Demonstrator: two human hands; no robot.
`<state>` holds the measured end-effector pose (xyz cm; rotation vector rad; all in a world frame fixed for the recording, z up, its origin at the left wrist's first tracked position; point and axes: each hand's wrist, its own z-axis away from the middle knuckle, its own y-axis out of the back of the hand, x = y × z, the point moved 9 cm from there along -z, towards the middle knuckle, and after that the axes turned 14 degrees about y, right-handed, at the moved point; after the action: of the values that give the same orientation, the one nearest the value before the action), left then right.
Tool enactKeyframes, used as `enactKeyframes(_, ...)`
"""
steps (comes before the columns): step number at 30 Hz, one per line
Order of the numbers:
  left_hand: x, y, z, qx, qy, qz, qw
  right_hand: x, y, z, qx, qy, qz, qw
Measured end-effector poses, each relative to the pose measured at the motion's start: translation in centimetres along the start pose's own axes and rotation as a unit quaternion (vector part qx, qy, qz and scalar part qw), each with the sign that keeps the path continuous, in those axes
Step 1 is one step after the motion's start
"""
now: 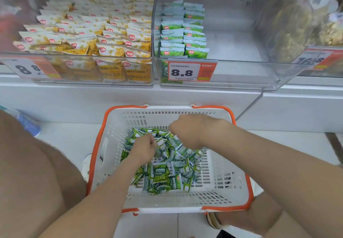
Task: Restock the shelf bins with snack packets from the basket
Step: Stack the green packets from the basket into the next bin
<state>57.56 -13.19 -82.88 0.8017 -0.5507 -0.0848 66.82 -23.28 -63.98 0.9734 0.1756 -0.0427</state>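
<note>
Heaping the middle of the white, orange-rimmed basket (219, 198) are small glossy green-and-white snack packets (163, 178). Left grip (143, 150) pinches packets at the pile's top; right grip (187, 132) curls over the pile, whether it holds any I cannot tell.

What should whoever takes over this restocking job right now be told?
Left hand: pinching green packets in the basket.
Right hand: curled into the same pile, grip hidden.
Middle bin: two stocked rows at its left side, the rest bare.
Yellow packets: their bin looks full.
Left: move the basket's pile into the middle bin.
</note>
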Motion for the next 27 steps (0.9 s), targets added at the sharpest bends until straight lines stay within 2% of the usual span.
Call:
enactKeyframes(6,8.0,6.5,5.4,-0.076,-0.072,0.164,0.981,0.2,4.0,2.7,0.126,0.025,0.005,0.992)
enactKeyframes(8,10.5,8.9,7.9,-0.093,-0.087,0.200,0.972,0.0,4.4,3.6,0.144,0.043,-0.010,0.989)
enactKeyframes(10,12.2,10.9,9.7,-0.104,-0.081,0.225,0.965,-0.7,5.1,4.6,0.172,0.065,-0.019,0.983)
enactKeyframes(12,13.4,12.6,11.1,-0.116,-0.065,0.271,0.953,-1.5,7.2,5.7,0.243,0.088,-0.013,0.966)
enactKeyframes(16,16.9,15.8,14.1,-0.140,-0.089,0.282,0.945,-1.2,12.6,9.5,0.411,0.086,-0.056,0.906)
enactKeyframes(19,19.5,18.9,15.7,-0.106,-0.128,0.263,0.950,1.5,14.8,12.3,0.518,0.006,-0.101,0.850)
enactKeyframes(22,22.5,21.9,17.1,-0.064,-0.204,0.238,0.947,4.2,15.7,14.0,0.567,-0.080,-0.140,0.807)
enactKeyframes(25,24.3,23.7,17.7,-0.034,-0.277,0.222,0.934,5.9,16.7,14.8,0.595,-0.105,-0.206,0.770)
enactKeyframes(27,24.4,24.0,17.1,-0.026,-0.285,0.257,0.923,7.0,17.1,14.8,0.617,-0.096,-0.296,0.723)
